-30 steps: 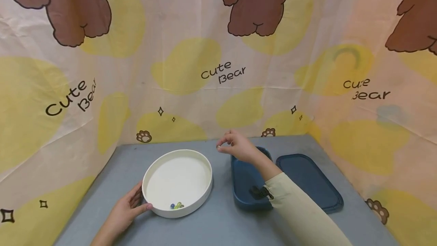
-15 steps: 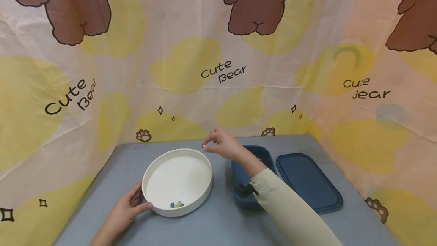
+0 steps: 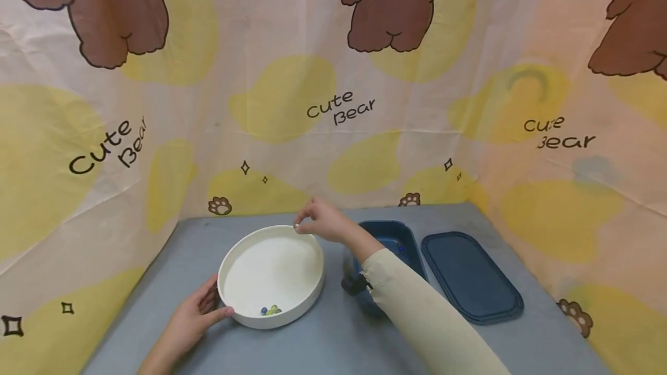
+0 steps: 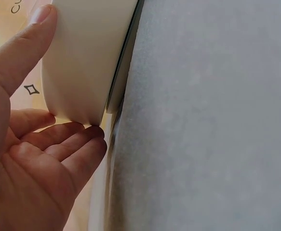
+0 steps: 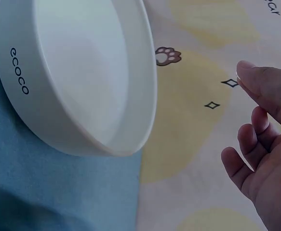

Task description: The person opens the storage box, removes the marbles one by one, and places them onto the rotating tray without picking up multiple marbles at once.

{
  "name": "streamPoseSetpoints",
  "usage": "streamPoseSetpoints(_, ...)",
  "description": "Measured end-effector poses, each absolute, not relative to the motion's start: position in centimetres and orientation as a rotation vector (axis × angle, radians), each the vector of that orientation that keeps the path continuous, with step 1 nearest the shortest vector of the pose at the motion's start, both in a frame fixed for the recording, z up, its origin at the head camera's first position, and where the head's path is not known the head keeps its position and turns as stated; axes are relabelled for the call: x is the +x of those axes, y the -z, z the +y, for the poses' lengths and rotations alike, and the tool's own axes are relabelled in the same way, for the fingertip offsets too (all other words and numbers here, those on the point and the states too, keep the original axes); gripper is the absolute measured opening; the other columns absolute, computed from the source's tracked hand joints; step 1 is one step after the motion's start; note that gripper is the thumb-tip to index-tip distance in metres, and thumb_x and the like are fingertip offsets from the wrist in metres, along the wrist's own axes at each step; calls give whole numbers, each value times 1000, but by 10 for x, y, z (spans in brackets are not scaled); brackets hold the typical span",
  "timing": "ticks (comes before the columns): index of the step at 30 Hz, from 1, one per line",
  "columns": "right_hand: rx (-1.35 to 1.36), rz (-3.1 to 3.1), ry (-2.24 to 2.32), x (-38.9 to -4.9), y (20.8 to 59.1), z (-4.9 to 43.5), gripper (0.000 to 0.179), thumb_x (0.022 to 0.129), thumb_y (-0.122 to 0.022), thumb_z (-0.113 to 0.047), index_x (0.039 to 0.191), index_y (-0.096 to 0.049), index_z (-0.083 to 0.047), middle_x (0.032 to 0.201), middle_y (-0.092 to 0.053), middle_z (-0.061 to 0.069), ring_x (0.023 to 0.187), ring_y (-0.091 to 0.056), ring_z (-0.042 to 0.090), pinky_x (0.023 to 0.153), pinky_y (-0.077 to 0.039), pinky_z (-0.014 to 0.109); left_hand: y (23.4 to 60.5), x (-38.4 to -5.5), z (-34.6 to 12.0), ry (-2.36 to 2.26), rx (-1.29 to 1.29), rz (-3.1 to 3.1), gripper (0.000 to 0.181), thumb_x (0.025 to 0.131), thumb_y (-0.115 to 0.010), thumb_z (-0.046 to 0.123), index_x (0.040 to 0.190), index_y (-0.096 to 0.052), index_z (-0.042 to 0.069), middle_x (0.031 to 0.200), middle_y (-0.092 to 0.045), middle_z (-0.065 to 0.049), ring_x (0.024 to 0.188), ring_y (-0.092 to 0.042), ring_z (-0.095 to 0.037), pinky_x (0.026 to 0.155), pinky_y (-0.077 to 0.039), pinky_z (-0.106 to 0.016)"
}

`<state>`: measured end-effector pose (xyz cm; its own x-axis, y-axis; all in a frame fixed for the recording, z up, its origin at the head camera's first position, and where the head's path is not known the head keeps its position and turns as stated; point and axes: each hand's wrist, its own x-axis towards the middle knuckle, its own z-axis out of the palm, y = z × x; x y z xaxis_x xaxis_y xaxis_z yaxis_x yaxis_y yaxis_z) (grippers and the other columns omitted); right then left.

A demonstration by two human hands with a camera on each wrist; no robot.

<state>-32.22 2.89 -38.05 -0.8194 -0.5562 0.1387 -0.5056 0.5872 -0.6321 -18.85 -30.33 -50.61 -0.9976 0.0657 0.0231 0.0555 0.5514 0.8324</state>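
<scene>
My left hand [image 3: 190,321] holds the near left side of a round white tray [image 3: 271,265], thumb on its wall and fingertips against its side in the left wrist view. Several blue and yellow-green marbles [image 3: 270,311] lie together inside by the near wall. Over the tray's far right rim, my right hand [image 3: 322,221] pinches a small pale marble [image 3: 296,225] between thumb and index finger. In the right wrist view that marble is hidden behind the thumb; the other fingers are loosely curled.
A deep dark blue box [image 3: 388,227] stands right of the tray, partly behind the right sleeve, with a blue marble [image 3: 400,249] inside. Its flat blue lid [image 3: 471,276] lies farther right. A bear-print cloth [image 3: 333,149] hangs around the grey table [image 3: 292,357].
My right hand has moved left from above the blue box to the tray's far right rim, still pinching the small marble. The left hand and tray stay in place.
</scene>
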Motion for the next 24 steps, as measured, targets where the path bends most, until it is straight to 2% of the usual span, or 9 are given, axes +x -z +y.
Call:
streamPoseSetpoints(3, -912, 2738, 1023, -327, 383, 21, 10, 96, -74, -23, 102, -80, -18, 115, -60, 5, 107, -54, 23, 85, -50, 34, 506, -190, -302, -1481, 110, 2750, 102, 85, -85, 30, 160, -24, -3, 162, -30, -29, 146, -38, -43, 115, -43, -40)
streamPoseSetpoints(7, -925, 2747, 979, -331, 388, 8, 10, 95, -75, -23, 102, -81, -18, 117, -63, 4, 113, -55, 24, 88, -50, 31, 504, -190, -302, -1483, 101, 2741, 103, 85, -85, 31, 161, -24, -2, 163, -30, -28, 147, -37, -41, 108, -43, -14)
streamPoseSetpoints(10, -940, 2759, 935, -331, 392, -2, 11, 93, -76, -24, 101, -81, -18, 113, -63, 1, 112, -55, 20, 89, -50, 28, 505, -190, -303, -1504, 105, 2729, 103, 85, -85, 30, 160, -24, -3, 163, -29, -28, 147, -36, -41, 99, -36, 0)
streamPoseSetpoints(11, -939, 2761, 929, -331, 393, -5, 10, 93, -77, -23, 101, -81, -18, 112, -63, 0, 110, -55, 19, 90, -50, 28, 505, -190, -304, -1508, 107, 2730, 103, 85, -85, 30, 160, -24, -3, 163, -29, -27, 147, -36, -41, 99, -36, 0)
streamPoseSetpoints(14, -951, 2769, 890, -331, 398, -14, 10, 93, -78, -21, 100, -81, -17, 107, -65, -3, 105, -54, 13, 92, -50, 27, 505, -190, -305, -1519, 113, 2728, 102, 85, -86, 29, 160, -25, -3, 163, -30, -27, 147, -36, -42, 106, -41, -9)
streamPoseSetpoints(16, -951, 2773, 855, -331, 401, -18, 9, 92, -78, -21, 99, -81, -17, 104, -65, -5, 103, -53, 12, 92, -50, 27, 506, -190, -306, -1514, 114, 2733, 102, 85, -86, 30, 160, -26, -3, 163, -31, -28, 147, -37, -42, 112, -44, -24)
streamPoseSetpoints(19, -987, 2786, 786, -332, 406, -23, 8, 92, -79, -23, 98, -82, -19, 101, -67, -8, 101, -53, 10, 90, -49, 25, 507, -190, -305, -1505, 110, 2742, 102, 85, -86, 30, 160, -26, -3, 162, -31, -28, 146, -38, -43, 115, -39, -44)
streamPoseSetpoints(24, -1009, 2801, 716, -331, 412, -29, 9, 93, -78, -28, 99, -81, -22, 105, -63, -6, 98, -51, 10, 86, -49, 24, 506, -190, -304, -1510, 116, 2751, 101, 85, -86, 29, 160, -27, -2, 162, -32, -27, 146, -39, -42, 115, -40, -46)
